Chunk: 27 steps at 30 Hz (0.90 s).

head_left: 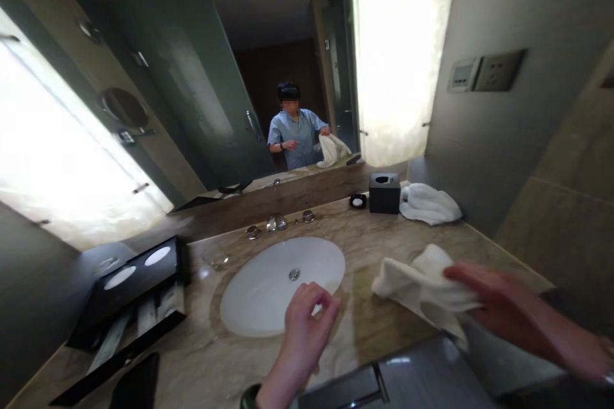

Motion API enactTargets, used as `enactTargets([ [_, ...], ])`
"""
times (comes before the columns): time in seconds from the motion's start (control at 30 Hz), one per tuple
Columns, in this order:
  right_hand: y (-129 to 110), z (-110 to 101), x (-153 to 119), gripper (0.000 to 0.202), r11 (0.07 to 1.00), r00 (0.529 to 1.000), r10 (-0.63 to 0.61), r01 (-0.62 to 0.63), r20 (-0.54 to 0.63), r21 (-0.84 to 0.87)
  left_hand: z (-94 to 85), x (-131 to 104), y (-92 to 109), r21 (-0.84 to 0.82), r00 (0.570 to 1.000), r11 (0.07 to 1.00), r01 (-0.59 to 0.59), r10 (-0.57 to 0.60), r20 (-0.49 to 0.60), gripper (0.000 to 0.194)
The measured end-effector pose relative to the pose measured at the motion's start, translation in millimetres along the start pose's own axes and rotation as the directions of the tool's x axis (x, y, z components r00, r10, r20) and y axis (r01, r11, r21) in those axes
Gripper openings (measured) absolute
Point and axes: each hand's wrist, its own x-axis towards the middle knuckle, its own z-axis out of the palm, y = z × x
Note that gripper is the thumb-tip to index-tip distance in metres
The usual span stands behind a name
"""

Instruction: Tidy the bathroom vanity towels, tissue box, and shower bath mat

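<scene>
The right hand (499, 303) is motion-blurred, its forearm cut off at the right edge. The cloth (422, 291) partly vanishes beneath its fingers. The black tray (129, 307) runs off the bottom edge.

Two white towels (422, 287), one sink (268, 287), one tissue box (384, 193)

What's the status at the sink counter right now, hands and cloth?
Right hand gripping white cloth on the counter. Left hand empty, fingers curled over the sink rim. Folded towel and black tissue box behind, apart.
</scene>
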Motion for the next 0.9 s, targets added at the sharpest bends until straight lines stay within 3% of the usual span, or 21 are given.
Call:
enactTargets([
  [0.03,-16,4,10,0.05,0.999,0.989,-0.039,0.037,0.141,0.021,24.6,2,12,-0.048,0.997,0.996,-0.073,0.074,0.004,0.019],
  [0.07,-29,6,19,0.052,0.994,0.959,-0.09,0.071,0.269,0.077,53.4,1,23,-0.11,0.991,0.986,-0.125,0.13,0.042,0.026],
  [0.1,-36,5,27,0.054,0.986,0.929,-0.13,0.084,0.347,0.143,84.0,-1,33,-0.171,0.98,0.974,-0.147,0.166,0.106,0.045],
  [0.13,-38,1,34,0.055,0.973,0.902,-0.17,0.09,0.396,0.212,114.1,-4,42,-0.249,0.966,0.961,-0.12,0.171,0.195,0.055],
  [0.2,-28,-12,39,0.054,0.939,0.873,-0.222,0.072,0.433,0.337,164.1,-10,52,-0.349,0.92,0.934,0.078,0.067,0.386,0.047],
  [0.27,-9,-30,36,0.055,0.903,0.865,-0.23,0.019,0.445,0.429,192.1,-13,51,-0.245,0.859,0.954,0.175,-0.026,0.511,0.026],
  [0.33,11,-47,28,0.053,0.882,0.877,-0.204,-0.028,0.435,0.47,198.3,-14,39,-0.025,0.841,0.992,0.126,-0.094,0.532,0.029],
  [0.4,29,-59,20,0.046,0.883,0.909,-0.153,-0.05,0.389,0.466,190.0,-15,23,0.087,0.856,0.99,0.112,-0.14,0.497,0.046],
  [0.5,55,-65,16,0.038,0.9,0.958,-0.078,-0.051,0.275,0.432,163.7,-17,8,-0.024,0.866,0.973,0.231,-0.195,0.462,0.053],
  [0.57,72,-56,17,0.037,0.929,0.981,-0.038,-0.037,0.192,0.368,139.7,-16,13,-0.107,0.875,0.931,0.35,-0.284,0.392,0.058],
  [0.67,97,-13,16,0.033,0.987,0.965,0.028,-0.069,0.261,0.148,95.1,-12,43,-0.306,0.817,0.759,0.574,-0.51,0.268,0.058],
  [0.77,115,51,-1,0.022,0.994,0.889,0.107,-0.09,0.446,-0.059,47.4,-12,77,-0.483,0.773,0.62,0.618,-0.591,0.23,0.049],
  [0.83,126,83,-19,0.02,0.995,0.892,0.094,-0.097,0.442,-0.015,18.0,-18,89,-0.46,0.768,0.639,0.617,-0.618,0.171,0.05],
  [0.9,136,92,-31,0.027,0.974,0.923,0.077,-0.151,0.378,0.17,-8.6,-33,87,-0.391,0.753,0.674,0.626,-0.654,0.078,0.057],
])
